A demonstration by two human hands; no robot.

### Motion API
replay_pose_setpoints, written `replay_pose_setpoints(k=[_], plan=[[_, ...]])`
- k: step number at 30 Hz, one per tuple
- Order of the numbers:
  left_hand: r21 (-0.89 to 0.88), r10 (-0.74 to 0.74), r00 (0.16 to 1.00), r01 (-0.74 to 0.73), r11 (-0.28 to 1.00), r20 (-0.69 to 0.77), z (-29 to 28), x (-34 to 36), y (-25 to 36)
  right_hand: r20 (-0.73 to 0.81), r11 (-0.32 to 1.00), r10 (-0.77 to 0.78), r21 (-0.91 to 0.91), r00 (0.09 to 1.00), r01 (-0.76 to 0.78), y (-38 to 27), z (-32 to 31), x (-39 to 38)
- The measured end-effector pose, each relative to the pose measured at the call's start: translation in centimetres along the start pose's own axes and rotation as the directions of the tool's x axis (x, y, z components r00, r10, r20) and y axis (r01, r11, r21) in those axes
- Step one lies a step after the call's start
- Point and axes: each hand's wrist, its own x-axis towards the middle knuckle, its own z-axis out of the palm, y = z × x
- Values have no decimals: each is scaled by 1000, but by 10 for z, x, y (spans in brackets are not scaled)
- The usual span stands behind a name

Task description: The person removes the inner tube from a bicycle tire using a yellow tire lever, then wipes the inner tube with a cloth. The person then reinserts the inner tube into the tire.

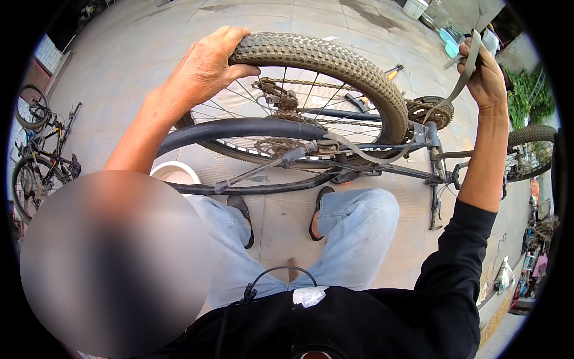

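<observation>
My left hand (203, 69) is closed over the upper left of a knobby bicycle tire (326, 52), fingers across the tread and thumb on the sidewall. At the upper right, my raised right hand (487, 87) grips a long flat grey rubber strip (459, 88). One end sticks up above the fingers; the rest droops past the crankset (439, 113) and curves back to the wheel. A black inner tube (239, 128) hangs outside the wheel in a wide loop on my side. Spokes, chain (335, 84) and rear derailleur (280, 99) show through the wheel.
The bicycle's black frame (412, 172) stretches right toward another wheel (529, 155). A white bucket (176, 172) stands under the tube loop, near my feet. Beyond the wheel lies a yellow-handled tool (394, 72). Another bicycle (48, 143) is at the far left; basins (449, 43) stand at the upper right.
</observation>
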Motion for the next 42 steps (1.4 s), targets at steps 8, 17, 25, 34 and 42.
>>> replay_pose_setpoints(k=[8, 17, 25, 34, 42], plan=[[-18, -28, 1000, 28, 999, -10, -2, -7, -1, 119, 515, 130, -856, 984, 35, 32, 84, -75], [-35, -1, 999, -1, 999, -52, -3, -7, 2, 227, 755, 353, -642, 908, -133, 103, 189, 36], [-32, 55, 997, -57, 998, -51, 2, -1, 10, 368, 534, 249, -824, 896, 190, 129, 214, 89], [7, -12, 986, 11, 1000, 165, -20, 3, -4, 378, 271, 66, -897, 923, 348, 111, 238, 91], [63, -284, 927, 277, 959, 245, -30, -22, -52, 143, 268, 117, -957, 983, 108, 105, 223, 59]])
